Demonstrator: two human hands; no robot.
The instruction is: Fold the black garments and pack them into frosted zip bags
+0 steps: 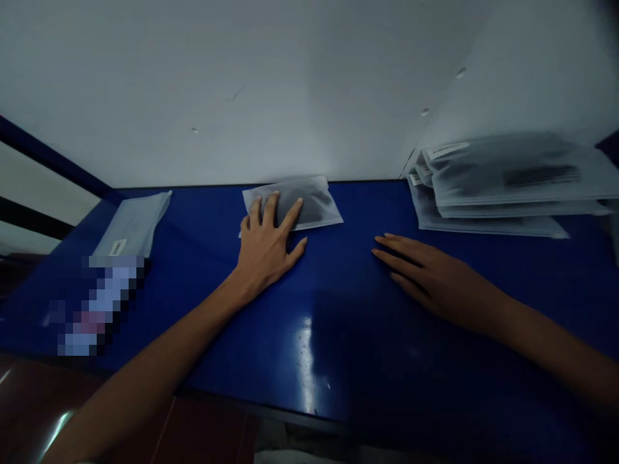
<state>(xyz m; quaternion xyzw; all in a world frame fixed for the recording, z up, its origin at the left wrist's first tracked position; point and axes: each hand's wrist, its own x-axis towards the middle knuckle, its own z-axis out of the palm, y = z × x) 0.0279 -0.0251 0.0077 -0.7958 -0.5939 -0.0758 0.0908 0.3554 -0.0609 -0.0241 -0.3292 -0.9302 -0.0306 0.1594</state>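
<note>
My left hand [268, 241] lies with spread fingers on a frosted plastic bag [314, 203] that has something dark inside. The bag rests flat on the blue tabletop [232, 361], close against the wall. My right hand [425, 274] hovers over or rests on the table, its fingers stretched out and holding nothing; whether it touches the surface I cannot tell. Beyond it, to the right, is a stack of similar frosted bags [512, 174] with dark contents and white labels.
Another frosted bag [133, 225] with a barcode label lies at the left. Just below it is a blurred-out, pixelated object [104, 309]. A pale wall [271, 90] rises along the table's back edge, and reddish floor [203, 432] shows in front.
</note>
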